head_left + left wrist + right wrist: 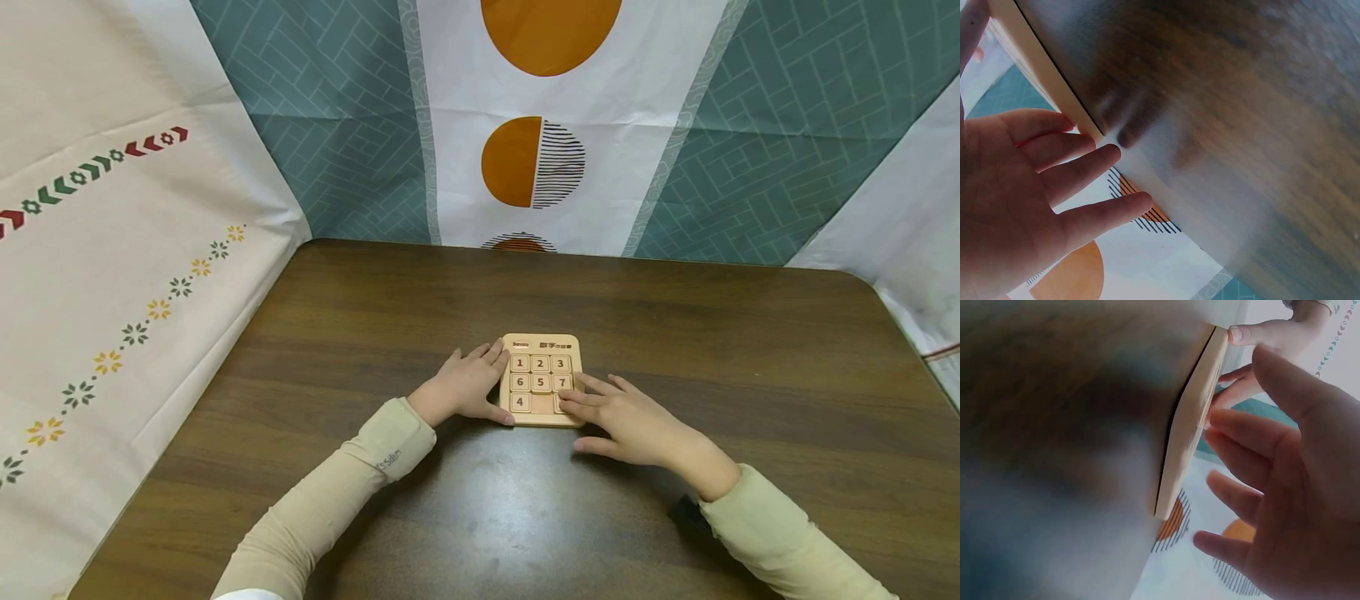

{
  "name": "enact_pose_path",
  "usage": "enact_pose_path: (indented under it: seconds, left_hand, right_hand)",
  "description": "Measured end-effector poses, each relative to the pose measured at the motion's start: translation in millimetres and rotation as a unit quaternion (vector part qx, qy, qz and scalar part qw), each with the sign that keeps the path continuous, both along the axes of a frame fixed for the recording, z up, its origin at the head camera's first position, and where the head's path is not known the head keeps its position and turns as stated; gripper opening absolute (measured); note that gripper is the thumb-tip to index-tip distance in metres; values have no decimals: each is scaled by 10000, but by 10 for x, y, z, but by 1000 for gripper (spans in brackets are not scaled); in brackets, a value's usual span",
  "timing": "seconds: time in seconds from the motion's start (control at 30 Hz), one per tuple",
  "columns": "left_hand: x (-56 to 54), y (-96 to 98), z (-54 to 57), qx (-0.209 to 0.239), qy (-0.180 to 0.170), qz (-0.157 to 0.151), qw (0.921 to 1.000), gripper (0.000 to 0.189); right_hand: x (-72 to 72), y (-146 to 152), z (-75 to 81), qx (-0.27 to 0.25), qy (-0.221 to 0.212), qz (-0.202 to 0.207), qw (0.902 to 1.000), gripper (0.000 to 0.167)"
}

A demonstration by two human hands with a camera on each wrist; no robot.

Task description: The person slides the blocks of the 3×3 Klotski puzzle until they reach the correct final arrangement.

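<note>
A pale wooden number slide puzzle [543, 422] lies flat on the table. Its top row reads 1, 2, 3 and the middle row 6, 5, 7; a 4 tile [520, 402] sits at bottom left beside a bare slot [541, 404]. The bottom right tile is mostly hidden under fingers. My left hand [467, 385] steadies the board's left side, thumb at the lower corner and fingertips near the upper edge. With fairly straight fingers, my right hand [630, 423] touches that bottom right tile. In the right wrist view, the board's side [1188, 425] shows close to the fingertips.
The dark wooden table [465, 525] extends around the board. Behind it hangs a patterned cloth [352, 125] in teal and white with orange circles. A cream embroidered cloth [97, 275] hangs at the left, and a whitish cloth [918, 200] at the right.
</note>
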State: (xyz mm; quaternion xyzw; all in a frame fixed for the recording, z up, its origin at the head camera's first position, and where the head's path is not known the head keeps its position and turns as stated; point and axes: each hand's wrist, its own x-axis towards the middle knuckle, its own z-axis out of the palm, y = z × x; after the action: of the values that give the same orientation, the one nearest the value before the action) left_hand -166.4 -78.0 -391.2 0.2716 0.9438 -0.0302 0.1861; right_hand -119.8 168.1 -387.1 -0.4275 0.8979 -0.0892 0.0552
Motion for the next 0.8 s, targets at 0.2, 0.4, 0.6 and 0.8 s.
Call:
enact_pose_path:
  seconds: [0.2,0.4,0.6,0.8]
  left_hand:
    - [5,6,22,-25,-26,-7,10000,106]
    - [-4,7,17,-107,-31,16,9999,106]
    - [-13,-4,-1,-118,-25,2,9999,106]
    - [-11,1,-10,-99,18,-36,9999,105]
  right_hand:
    - [-97,-163,-25,58,93,-109,9999,63]
    - [-130,-230,-55,153,-254,-146,9995,65]
    - [-38,-213,-58,106,-400,-42,9991,65]
    - [67,-204,-58,121,-293,61,9995,64]
